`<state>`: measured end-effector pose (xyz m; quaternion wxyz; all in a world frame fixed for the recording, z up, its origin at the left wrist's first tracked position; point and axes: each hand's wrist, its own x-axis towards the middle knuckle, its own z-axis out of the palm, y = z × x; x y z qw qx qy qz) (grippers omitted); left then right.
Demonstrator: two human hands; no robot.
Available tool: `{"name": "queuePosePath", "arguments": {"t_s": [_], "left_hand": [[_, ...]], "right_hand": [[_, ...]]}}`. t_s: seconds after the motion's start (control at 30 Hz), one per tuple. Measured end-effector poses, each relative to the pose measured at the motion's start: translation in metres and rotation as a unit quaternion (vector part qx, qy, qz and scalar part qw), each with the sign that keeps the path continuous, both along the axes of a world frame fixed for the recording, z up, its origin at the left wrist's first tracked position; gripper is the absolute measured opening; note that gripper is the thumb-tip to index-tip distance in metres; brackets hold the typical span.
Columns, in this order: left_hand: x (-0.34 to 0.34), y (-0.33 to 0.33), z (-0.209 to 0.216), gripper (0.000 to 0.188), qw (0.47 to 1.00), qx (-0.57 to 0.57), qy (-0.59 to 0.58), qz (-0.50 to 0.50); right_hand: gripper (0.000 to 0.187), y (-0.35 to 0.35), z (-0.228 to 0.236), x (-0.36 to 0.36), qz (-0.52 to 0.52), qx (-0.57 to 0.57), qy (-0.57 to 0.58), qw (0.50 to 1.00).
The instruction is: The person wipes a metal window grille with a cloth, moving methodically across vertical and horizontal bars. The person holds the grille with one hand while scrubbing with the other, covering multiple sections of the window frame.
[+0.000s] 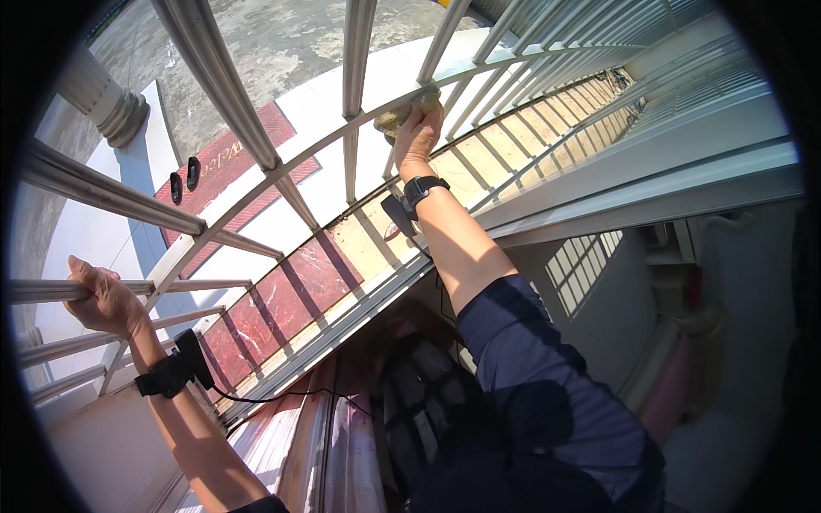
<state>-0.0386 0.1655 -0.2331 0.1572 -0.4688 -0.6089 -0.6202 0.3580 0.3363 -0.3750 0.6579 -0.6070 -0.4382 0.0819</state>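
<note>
Grille crossbar: pale metal. Cloth: olive-yellow, crumpled, against the crossbar; the person's right hand has its fingers closed on it. Left hand: fingers wrapped around a bar, just beside the crossbar's left part. Red mat: beyond the crossbar.

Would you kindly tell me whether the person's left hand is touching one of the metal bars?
Touching. The head view shows the left hand closed around a metal bar, with no gap between them.
</note>
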Motion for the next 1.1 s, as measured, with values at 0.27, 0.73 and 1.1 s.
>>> {"name": "queuePosePath", "arguments": {"t_s": [0.27,0.73,1.1], "left_hand": [[-0.028,-0.001,-0.008,0.048,0.998,-0.013,0.023,0.055],[-0.033,-0.001,-0.012,0.044,0.995,-0.025,0.066,0.070],[0.022,-0.004,0.008,0.047,0.997,-0.026,-0.030,0.062]], "right_hand": [[0.023,0.010,-0.112,-0.006,-0.063,-0.073,-0.036,0.995],[0.026,-0.015,-0.193,-0.004,-0.028,-0.297,0.043,0.953],[0.033,-0.070,-0.006,-0.023,0.281,-0.027,0.156,0.946]]}}
